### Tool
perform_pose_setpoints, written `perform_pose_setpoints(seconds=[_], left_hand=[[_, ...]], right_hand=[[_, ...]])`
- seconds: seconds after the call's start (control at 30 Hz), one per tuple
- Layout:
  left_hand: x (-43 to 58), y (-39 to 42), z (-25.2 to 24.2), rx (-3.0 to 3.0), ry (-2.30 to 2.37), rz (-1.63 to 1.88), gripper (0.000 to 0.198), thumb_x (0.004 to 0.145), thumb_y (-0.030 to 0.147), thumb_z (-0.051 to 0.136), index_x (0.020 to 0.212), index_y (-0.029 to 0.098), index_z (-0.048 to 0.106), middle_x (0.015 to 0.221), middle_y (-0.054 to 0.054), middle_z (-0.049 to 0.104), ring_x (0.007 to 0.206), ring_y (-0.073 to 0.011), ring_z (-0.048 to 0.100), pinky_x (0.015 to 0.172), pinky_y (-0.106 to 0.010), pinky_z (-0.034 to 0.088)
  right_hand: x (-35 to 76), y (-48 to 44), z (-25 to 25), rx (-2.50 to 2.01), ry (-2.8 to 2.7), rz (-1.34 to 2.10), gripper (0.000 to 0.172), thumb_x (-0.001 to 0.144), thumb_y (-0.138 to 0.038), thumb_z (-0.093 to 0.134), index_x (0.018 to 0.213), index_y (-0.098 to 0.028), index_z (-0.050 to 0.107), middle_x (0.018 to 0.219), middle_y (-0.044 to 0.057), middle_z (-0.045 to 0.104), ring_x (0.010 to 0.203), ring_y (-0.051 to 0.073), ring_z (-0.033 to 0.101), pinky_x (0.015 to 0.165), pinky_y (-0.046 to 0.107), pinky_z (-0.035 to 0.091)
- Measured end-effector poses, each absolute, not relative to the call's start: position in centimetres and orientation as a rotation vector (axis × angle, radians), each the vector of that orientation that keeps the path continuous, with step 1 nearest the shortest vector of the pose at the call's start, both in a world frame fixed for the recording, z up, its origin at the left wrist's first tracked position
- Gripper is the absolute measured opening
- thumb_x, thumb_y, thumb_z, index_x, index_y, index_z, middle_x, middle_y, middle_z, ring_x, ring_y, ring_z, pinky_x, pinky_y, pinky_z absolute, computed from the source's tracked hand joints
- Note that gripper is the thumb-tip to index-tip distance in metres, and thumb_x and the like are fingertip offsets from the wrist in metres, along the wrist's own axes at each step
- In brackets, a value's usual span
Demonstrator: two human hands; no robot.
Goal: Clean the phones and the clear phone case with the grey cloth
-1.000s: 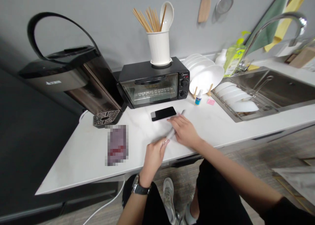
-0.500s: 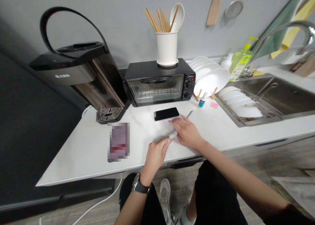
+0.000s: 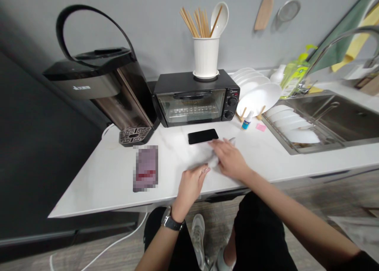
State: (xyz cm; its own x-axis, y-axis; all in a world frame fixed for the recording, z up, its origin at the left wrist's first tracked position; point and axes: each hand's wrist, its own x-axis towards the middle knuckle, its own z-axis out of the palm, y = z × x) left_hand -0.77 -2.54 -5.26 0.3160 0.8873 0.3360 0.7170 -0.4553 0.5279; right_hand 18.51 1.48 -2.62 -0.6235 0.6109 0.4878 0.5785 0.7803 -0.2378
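A thin whitish-grey sheet (image 3: 213,160), blurred and partly hidden, lies between my hands; I cannot tell whether it is cloth, paper or film. My left hand (image 3: 192,182), with a ring and a wristwatch, pinches its near end between thumb and fingers. Over the sheet rests my right hand (image 3: 231,159), its fingers stretched forward and to the left. A greyish end (image 3: 232,141) sticks out beyond the right hand's knuckles and seems to belong to the same sheet. Just past the right fingertips lies a black-screened phone (image 3: 203,136), face up on the white counter (image 3: 174,160).
A toaster oven (image 3: 195,99) carries a white cup (image 3: 206,57) of chopsticks. To the left stand a water dispenser (image 3: 118,93) and a pixelated purple item (image 3: 147,166). Rightward are a small spray bottle (image 3: 246,122), pink note (image 3: 261,127), plates (image 3: 259,99) and sink (image 3: 352,121).
The view has shifted slightly, moving the scene rightward. My hands keep much the same pose by the phone, the sheet still between them, and more of its pale surface shows.
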Motion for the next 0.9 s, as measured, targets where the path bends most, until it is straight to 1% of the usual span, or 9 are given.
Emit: perform_pose_setpoints(seconds=[0.07, 0.17, 0.3, 0.4, 0.53, 0.6, 0.67, 0.8, 0.9], left_hand=[[-0.7, -2.6, -5.3, 2.310, 1.430, 0.902, 0.024, 0.100, 0.012, 0.051, 0.101, 0.020, 0.074, 0.095, -0.006, 0.081, 0.085, -0.0217, 0.077, 0.078, -0.028, 0.058], [-0.8, -2.6, -5.5, 2.332, 1.474, 0.900, 0.022, 0.099, 0.013, 0.052, 0.095, 0.018, 0.074, 0.088, -0.008, 0.080, 0.079, -0.0231, 0.077, 0.074, -0.030, 0.059], [-0.8, -2.6, -5.6, 2.328, 1.438, 0.882, 0.024, 0.100, 0.013, 0.052, 0.105, 0.020, 0.074, 0.098, -0.007, 0.081, 0.086, -0.0217, 0.078, 0.079, -0.029, 0.059], [-0.7, -2.6, -5.5, 2.360, 1.501, 0.859, 0.024, 0.097, 0.010, 0.052, 0.100, 0.018, 0.075, 0.092, -0.009, 0.081, 0.081, -0.0239, 0.077, 0.075, -0.031, 0.060], [-0.6, -2.5, -5.2, 2.363, 1.451, 0.839, 0.028, 0.101, 0.012, 0.050, 0.113, 0.021, 0.074, 0.104, -0.007, 0.081, 0.088, -0.0208, 0.078, 0.079, -0.028, 0.059], [-0.6, -2.5, -5.3, 2.386, 1.518, 0.789, 0.025, 0.097, 0.009, 0.053, 0.098, 0.019, 0.076, 0.092, -0.008, 0.081, 0.079, -0.0224, 0.077, 0.072, -0.028, 0.058], [-0.7, -2.4, -5.4, 2.386, 1.569, 0.768, 0.024, 0.094, 0.008, 0.054, 0.087, 0.017, 0.075, 0.082, -0.008, 0.079, 0.073, -0.0239, 0.076, 0.067, -0.029, 0.057], [-0.9, -2.3, -5.7, 2.360, 1.543, 0.848, 0.028, 0.099, 0.012, 0.050, 0.104, 0.018, 0.077, 0.093, -0.009, 0.081, 0.080, -0.0237, 0.078, 0.072, -0.029, 0.058], [-1.0, -2.2, -5.7, 2.341, 1.527, 0.886, 0.028, 0.098, 0.012, 0.050, 0.103, 0.017, 0.077, 0.093, -0.010, 0.081, 0.081, -0.0247, 0.078, 0.073, -0.030, 0.058]], right_hand=[[18.6, 1.5, -2.7, -0.933, -2.371, 0.064, 0.077, 0.073, -0.007, 0.050, 0.150, -0.006, 0.045, 0.143, 0.023, 0.061, 0.146, 0.033, 0.045, 0.125, 0.064, 0.025], [18.5, 1.3, -2.7, -0.743, -2.508, 0.140, 0.077, 0.075, -0.009, 0.051, 0.151, -0.008, 0.044, 0.146, 0.020, 0.059, 0.146, 0.031, 0.045, 0.126, 0.059, 0.028], [18.6, 1.2, -2.7, -0.942, -2.359, 0.070, 0.073, 0.073, -0.007, 0.050, 0.147, -0.009, 0.050, 0.139, 0.021, 0.064, 0.142, 0.033, 0.049, 0.125, 0.063, 0.025], [18.8, 1.0, -3.0, -0.759, -2.477, 0.162, 0.077, 0.074, -0.011, 0.053, 0.150, -0.010, 0.045, 0.143, 0.019, 0.062, 0.143, 0.032, 0.048, 0.124, 0.061, 0.030], [19.1, 0.9, -3.6, -1.013, -2.297, 0.085, 0.076, 0.069, -0.008, 0.050, 0.145, -0.009, 0.051, 0.136, 0.020, 0.065, 0.140, 0.033, 0.051, 0.125, 0.065, 0.023], [18.8, 0.8, -3.7, -0.871, -2.393, 0.134, 0.082, 0.068, -0.010, 0.052, 0.149, -0.009, 0.046, 0.144, 0.019, 0.061, 0.145, 0.033, 0.045, 0.127, 0.062, 0.021], [18.3, 0.6, -3.6, -0.790, -2.414, 0.142, 0.082, 0.071, -0.009, 0.051, 0.153, -0.009, 0.041, 0.149, 0.019, 0.058, 0.147, 0.031, 0.043, 0.127, 0.059, 0.024], [17.4, 0.8, -3.3, -0.930, -2.241, 0.115, 0.072, 0.077, -0.007, 0.050, 0.149, -0.008, 0.045, 0.141, 0.021, 0.062, 0.144, 0.030, 0.046, 0.126, 0.058, 0.027], [17.3, 1.2, -3.0, -0.757, -2.359, 0.126, 0.067, 0.078, -0.009, 0.051, 0.145, -0.010, 0.050, 0.136, 0.019, 0.066, 0.139, 0.030, 0.051, 0.124, 0.054, 0.032]])
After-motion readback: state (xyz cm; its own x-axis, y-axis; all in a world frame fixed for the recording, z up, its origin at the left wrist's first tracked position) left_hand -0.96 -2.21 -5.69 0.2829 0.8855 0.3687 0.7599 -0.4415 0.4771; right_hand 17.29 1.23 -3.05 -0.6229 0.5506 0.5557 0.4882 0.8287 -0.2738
